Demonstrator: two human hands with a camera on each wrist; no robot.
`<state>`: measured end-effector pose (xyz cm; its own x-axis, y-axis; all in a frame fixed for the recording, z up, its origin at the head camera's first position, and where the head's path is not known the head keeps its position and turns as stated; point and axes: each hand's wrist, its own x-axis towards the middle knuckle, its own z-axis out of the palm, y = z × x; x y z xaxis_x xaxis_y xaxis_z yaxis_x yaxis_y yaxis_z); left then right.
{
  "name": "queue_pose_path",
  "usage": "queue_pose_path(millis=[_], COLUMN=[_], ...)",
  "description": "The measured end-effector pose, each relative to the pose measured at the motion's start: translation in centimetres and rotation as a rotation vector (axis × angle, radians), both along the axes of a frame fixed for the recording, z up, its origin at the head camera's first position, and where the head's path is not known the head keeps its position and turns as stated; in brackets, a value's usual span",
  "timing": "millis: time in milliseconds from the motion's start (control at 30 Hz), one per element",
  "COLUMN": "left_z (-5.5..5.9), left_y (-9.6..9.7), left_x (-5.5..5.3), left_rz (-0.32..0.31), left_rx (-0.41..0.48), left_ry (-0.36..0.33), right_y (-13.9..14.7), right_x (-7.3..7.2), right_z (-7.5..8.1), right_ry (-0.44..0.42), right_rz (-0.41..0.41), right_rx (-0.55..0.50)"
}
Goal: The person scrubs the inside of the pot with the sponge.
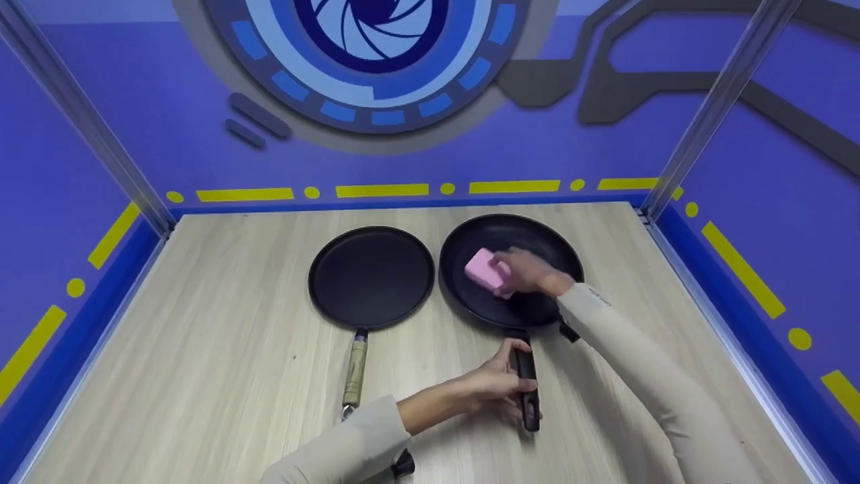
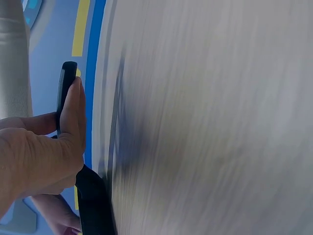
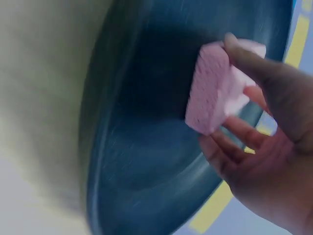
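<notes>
A deep black frying pan [image 1: 470,299] stands at the right of the wooden table in the head view. My left hand [image 1: 494,386] grips its black handle [image 1: 529,376], which points toward me; the left wrist view has fingers around that handle [image 2: 67,90] too. Over the pan's inside, my right hand [image 1: 527,270] holds a pink sponge [image 1: 485,269] between thumb and fingers. The right wrist view has the sponge [image 3: 208,90] against or close above the dark pan surface [image 3: 142,147]; contact cannot be told for sure.
Left of the frying pan lies a flat black pan [image 1: 371,277] with a wooden handle [image 1: 356,370]. Blue printed walls [image 1: 430,161] close in the table [image 1: 222,323] at the back and sides. Metal posts [image 1: 705,101] rise at the back corners.
</notes>
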<state>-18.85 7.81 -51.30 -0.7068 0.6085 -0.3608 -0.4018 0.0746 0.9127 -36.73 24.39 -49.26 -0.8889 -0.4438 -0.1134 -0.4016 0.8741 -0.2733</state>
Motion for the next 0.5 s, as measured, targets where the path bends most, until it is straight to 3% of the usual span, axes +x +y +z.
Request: queue_pose_path(millis=[167,267,367,500], left_z=[-0.1,-0.2,-0.2,-0.2], left_y=[0.0,0.0,0.0,0.0], left_x=[0.0,0.1,0.1,0.0], left_rz=[0.011,0.017,0.018,0.008], left_rx=[0.035,0.016,0.013,0.025], left_ry=[-0.023,-0.015,-0.02,-0.021], right_y=[-1.5,-1.1,0.0,2.0], right_x=[1.6,1.6,0.4,-1.4], right_z=[0.1,0.0,0.0,0.1], right_ry=[-0.032,-0.05,-0.09,-0.068], right_rz=[0.142,0.18,0.132,-0.067], right_rx=[-0.021,-0.078,-0.137,-0.15])
